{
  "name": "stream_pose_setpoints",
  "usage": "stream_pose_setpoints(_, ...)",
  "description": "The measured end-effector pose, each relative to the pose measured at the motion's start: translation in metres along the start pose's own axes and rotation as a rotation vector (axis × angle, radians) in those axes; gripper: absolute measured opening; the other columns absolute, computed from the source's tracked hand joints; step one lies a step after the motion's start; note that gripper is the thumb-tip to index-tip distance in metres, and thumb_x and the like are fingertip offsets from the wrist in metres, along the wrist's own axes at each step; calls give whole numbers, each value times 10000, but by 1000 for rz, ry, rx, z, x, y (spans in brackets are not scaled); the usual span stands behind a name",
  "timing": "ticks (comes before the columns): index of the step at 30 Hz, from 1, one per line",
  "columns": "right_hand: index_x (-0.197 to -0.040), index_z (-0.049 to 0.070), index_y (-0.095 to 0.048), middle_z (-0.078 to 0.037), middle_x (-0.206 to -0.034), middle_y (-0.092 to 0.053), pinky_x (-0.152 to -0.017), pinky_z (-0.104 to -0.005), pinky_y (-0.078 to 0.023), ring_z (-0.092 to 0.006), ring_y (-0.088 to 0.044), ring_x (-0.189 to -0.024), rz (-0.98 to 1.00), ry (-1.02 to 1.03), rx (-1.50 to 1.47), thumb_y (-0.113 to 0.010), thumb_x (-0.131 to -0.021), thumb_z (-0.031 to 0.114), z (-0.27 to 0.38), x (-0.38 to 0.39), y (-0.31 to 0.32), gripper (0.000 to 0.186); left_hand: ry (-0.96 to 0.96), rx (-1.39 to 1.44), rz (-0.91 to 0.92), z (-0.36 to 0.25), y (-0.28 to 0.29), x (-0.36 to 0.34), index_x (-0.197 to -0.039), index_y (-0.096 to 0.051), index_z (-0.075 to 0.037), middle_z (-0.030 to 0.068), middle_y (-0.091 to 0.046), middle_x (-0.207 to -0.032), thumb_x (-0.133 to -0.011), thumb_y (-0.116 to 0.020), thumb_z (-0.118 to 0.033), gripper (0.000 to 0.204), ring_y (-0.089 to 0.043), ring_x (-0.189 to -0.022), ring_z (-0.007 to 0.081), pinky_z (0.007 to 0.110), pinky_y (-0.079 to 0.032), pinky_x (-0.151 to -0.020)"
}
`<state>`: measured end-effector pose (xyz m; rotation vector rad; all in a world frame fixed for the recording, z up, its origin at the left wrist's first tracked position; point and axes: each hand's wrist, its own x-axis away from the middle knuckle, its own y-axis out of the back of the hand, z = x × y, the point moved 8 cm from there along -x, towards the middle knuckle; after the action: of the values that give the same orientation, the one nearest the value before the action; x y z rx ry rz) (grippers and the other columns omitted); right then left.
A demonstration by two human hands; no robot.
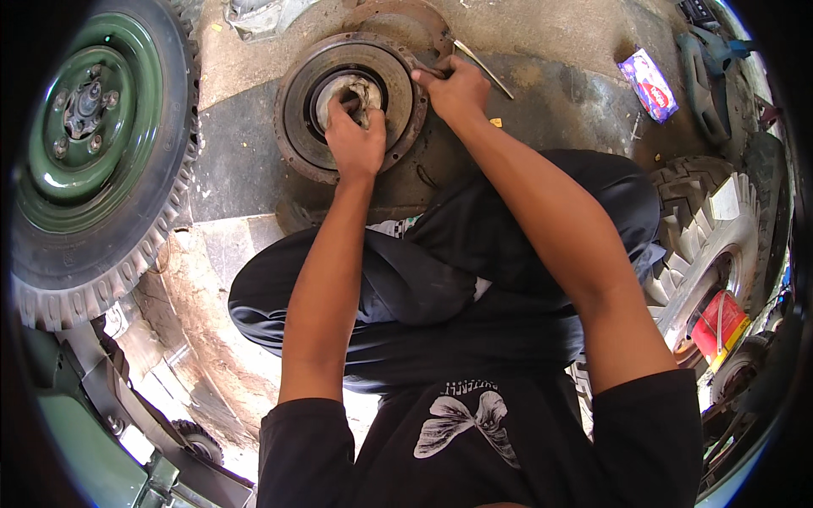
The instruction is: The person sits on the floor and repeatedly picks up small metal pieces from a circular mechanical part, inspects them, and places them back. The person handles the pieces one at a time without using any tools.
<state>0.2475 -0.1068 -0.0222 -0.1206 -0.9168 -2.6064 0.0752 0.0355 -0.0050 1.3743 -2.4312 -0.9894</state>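
A round metal plate (310, 140), like a clutch pressure plate with a rusty, drilled rim, lies on the dark floor mat before my crossed legs. My left hand (357, 140) is closed on a crumpled whitish rag (365, 88) at the plate's centre opening. The tips of some fingers are hidden inside the rag. At the plate's upper right edge, my right hand (457, 90) is closed with thumb and fingers at the rim. A thin metal rod (484, 69) lies on the floor just beyond that hand.
A green wheel (127, 140) with a thick tyre stands close on the left. To the right are a purple packet (649, 85), a blue-grey metal part (703, 85), a finned tyre-like wheel (720, 229) and a red container (718, 324). Another rusty ring (406, 15) lies beyond the plate.
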Motion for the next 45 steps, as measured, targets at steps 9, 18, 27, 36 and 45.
stream_pose_setpoints(9, -971, 52, -766, -141, -931, -781, -874, -430, -552, -316, -742, -918, -57, 14, 41, -912, -777, 450, -8, -2, -6, 467, -23, 50, 7, 2, -3, -3, -1388, -470, 83, 327, -693, -1152, -877, -671, -204, 619, -680, -1093, 495, 509, -516, -978)
stream_pose_setpoints(18, -940, 22, -735, -195, -932, -762, -893, -460, -535, -378, -719, -960, -29, 78, 22, -902, -792, 372, 4, 3, -6, 415, 53, 15, 35, 7, -3, -3, -1439, -440, 67, 310, -686, -1194, -888, -674, -221, 664, -672, -1117, 485, 509, -509, -987)
stream_pose_setpoints(27, -932, 17, -725, -214, -937, -752, -895, -465, -530, -402, -709, -952, -67, 3, -45, -886, -820, 307, 4, 9, -6, 350, 51, 34, 36, 7, -2, -2, -1454, -429, 56, 294, -690, -1184, -881, -683, -222, 686, -665, -1113, 482, 516, -502, -986)
stream_pose_setpoints(36, -960, 40, -736, -168, -940, -774, -870, -452, -542, -355, -736, -939, -146, 24, -13, -873, -824, 388, -7, 2, -13, 398, 37, 46, 34, 5, -5, -5, -1424, -457, 68, 298, -684, -1181, -873, -689, -211, 661, -656, -1118, 480, 519, -494, -993)
stream_pose_setpoints(45, -1001, 8, -728, -229, -1021, -758, -917, -477, -536, -424, -719, -1012, -76, -67, -87, -886, -818, 330, -6, 2, -13, 404, 25, 29, 36, 8, -6, -4, -1396, -491, 96, 305, -678, -1181, -852, -674, -164, 629, -660, -1113, 476, 509, -497, -1005)
